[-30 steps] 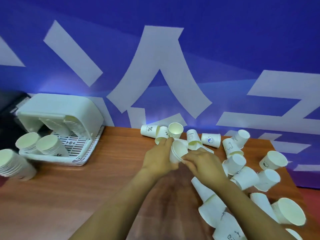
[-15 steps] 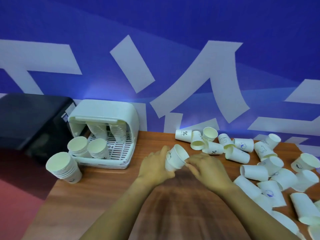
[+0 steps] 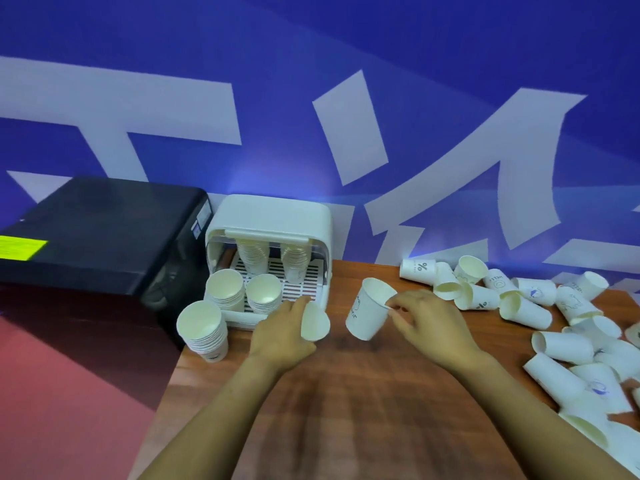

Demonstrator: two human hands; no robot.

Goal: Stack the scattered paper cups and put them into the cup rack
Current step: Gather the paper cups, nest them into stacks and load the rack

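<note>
Paper cups: two are in hand above the wooden table [image 3: 346, 410]. Left hand [image 3: 282, 336] grips one cup [image 3: 314, 322], fingers wrapped round its far side, mouth facing the camera, right in front of the cup rack [image 3: 273, 220]. Right hand [image 3: 427, 320] pinches the rim of a second cup [image 3: 369, 313] betw. thumb and fingertips; that cup is tilted, mouth toward 1 o'clock, bottom toward 7, apart from the left cup.

Rack sits at approx. 11 o'clock from the hands, against the blue wall [image 3: 346, 64]. Inside: two stacks at the back, mouths down, plus two upright stacks [image 3: 244, 296] at the front of its slatted tray. Another upright stack [image 3: 204, 332] stands on the table just outside the rack, at its 7 o'clock corner.

Loose cups [image 3: 519, 306] lie on their sides from 2 to 4 o'clock of the hands, many touching or overlapping. Black box [image 3: 104, 237] w/ yellow label sits left of the rack.
</note>
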